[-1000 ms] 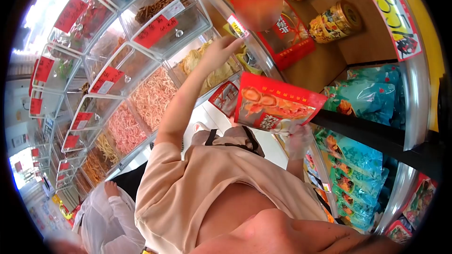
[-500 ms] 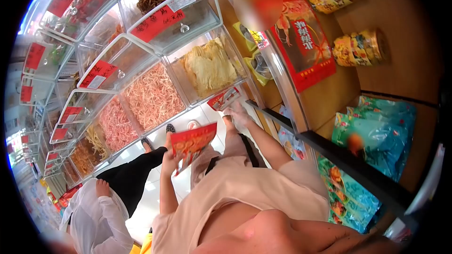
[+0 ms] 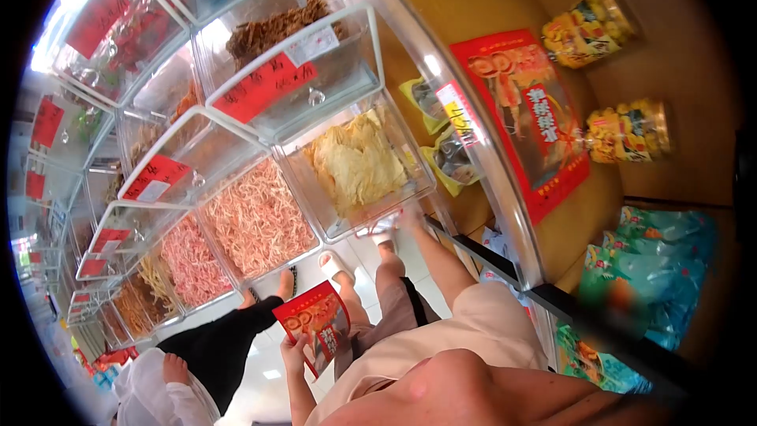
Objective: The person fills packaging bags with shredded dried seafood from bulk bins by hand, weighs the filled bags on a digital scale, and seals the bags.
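My left hand (image 3: 294, 353) is closed on the edge of a flat red packet (image 3: 319, 323) with food pictures printed on its front. The packet is held up in front of my lap, tilted. My right arm reaches forward to the front rim of a clear bin (image 3: 339, 225). At that rim my right hand (image 3: 412, 217) is blurred, its fingers partly hidden. A thin reddish edge shows beside it, too little to name. Inside the bin lie pale yellow dried sheets (image 3: 355, 159), close to my right hand.
Clear-lidded bins hold pink shreds (image 3: 256, 217) and brown dried strips (image 3: 272, 31). A similar red packet (image 3: 524, 122), two snack jars (image 3: 591, 28) and teal bags (image 3: 646, 284) occupy the right shelf, behind a black rail (image 3: 607, 339). A person in white sleeves (image 3: 154, 386) is at my left.
The view has shifted, so bins and shelf appear lower. My left hand has turned its red packet face-up. The packet seen at my right hand before is now mostly out of sight.
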Motion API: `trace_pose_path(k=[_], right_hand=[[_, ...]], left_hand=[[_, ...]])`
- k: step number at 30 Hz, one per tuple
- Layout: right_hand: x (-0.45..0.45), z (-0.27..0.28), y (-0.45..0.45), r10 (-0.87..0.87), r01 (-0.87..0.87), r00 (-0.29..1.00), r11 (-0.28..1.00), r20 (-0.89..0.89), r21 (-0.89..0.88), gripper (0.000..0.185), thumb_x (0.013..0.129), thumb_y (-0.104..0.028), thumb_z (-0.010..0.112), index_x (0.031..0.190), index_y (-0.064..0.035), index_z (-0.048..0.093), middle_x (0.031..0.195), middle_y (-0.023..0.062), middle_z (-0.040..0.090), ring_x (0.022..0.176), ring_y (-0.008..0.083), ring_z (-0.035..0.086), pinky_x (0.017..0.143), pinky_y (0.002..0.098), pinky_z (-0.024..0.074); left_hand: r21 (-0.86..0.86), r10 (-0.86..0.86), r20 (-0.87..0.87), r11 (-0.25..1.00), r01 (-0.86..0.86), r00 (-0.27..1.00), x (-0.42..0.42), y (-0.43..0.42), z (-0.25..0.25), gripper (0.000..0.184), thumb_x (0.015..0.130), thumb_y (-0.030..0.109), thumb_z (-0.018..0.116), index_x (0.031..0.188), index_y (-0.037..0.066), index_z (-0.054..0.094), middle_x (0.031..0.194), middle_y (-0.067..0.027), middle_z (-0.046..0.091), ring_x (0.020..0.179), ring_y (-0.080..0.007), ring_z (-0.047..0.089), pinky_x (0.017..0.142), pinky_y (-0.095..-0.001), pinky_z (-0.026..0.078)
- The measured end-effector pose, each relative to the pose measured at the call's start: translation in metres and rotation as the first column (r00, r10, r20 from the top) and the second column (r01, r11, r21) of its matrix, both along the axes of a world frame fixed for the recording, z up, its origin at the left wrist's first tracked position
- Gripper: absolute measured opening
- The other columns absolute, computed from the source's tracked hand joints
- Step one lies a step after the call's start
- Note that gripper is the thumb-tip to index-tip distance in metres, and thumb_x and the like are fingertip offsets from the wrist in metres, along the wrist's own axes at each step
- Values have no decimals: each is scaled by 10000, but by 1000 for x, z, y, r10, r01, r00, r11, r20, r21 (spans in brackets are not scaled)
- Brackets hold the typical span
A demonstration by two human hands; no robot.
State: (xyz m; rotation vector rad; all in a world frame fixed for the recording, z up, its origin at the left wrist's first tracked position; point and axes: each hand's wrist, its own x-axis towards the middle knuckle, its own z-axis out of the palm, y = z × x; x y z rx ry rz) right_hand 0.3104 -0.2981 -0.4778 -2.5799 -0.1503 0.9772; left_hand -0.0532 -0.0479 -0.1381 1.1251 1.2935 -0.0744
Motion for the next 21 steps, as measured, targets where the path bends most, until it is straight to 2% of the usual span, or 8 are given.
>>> trace_pose_path(k=[6,8,11,12,15,17,18,21], right_hand=[[-19,377,38,44,-46,999,899,16,435,319,783,-244,587,1082,-140,629,824,185,636,724,304,624,667,387,486],[-3,498,37,-22,-306,818,830,575,467,258,815,-172,587,1067,-172,646,817,153,644,679,264,624,634,349,483],[4,611,26,-421,-92,585,814,693,573,206,866,-211,596,917,-12,604,852,142,621,777,187,581,700,325,462],[12,654,37,-661,-114,592,498,461,860,188,883,-204,574,892,-16,578,888,104,620,805,165,573,721,316,454],[75,691,21,-832,-108,456,300,316,948,205,884,-126,547,1058,-16,549,945,48,600,817,121,553,745,265,448],[116,687,14,-879,-167,473,-152,-57,974,186,846,-83,554,1012,1,548,871,52,578,726,115,525,686,282,456],[139,661,-4,-879,-169,473,-151,-54,974,186,846,-83,554,1012,1,548,871,52,578,726,115,525,686,282,456],[148,611,-28,-738,287,316,-525,-596,801,205,859,-53,497,1060,-19,516,990,118,564,782,199,575,755,354,505]], left_hand=[[52,-42,236,998,30,971,53,25,32,132,813,0,587,942,-10,613,851,-20,635,745,-99,566,695,-243,445],[138,-261,227,962,235,938,75,33,62,108,847,46,563,935,-1,604,860,-7,619,776,-98,551,712,-243,435],[162,-368,354,929,331,860,88,49,56,129,886,103,533,972,22,585,869,1,598,812,-104,541,727,-244,426],[154,-368,405,930,334,837,95,53,62,138,895,119,529,986,27,578,873,2,594,823,-107,541,732,-245,423],[198,-328,450,944,265,831,106,56,97,156,898,132,530,1009,32,575,886,-6,601,822,-105,545,730,-243,422],[155,-289,462,957,245,838,110,61,110,163,896,134,533,1011,29,581,888,-11,608,815,-104,553,735,-241,423],[154,-289,465,957,245,837,107,65,108,163,896,134,533,1011,29,581,888,-11,608,815,-104,553,735,-241,423],[214,-249,597,966,148,763,96,79,91,169,896,137,535,1009,19,580,875,-22,618,793,-115,568,729,-240,434]])
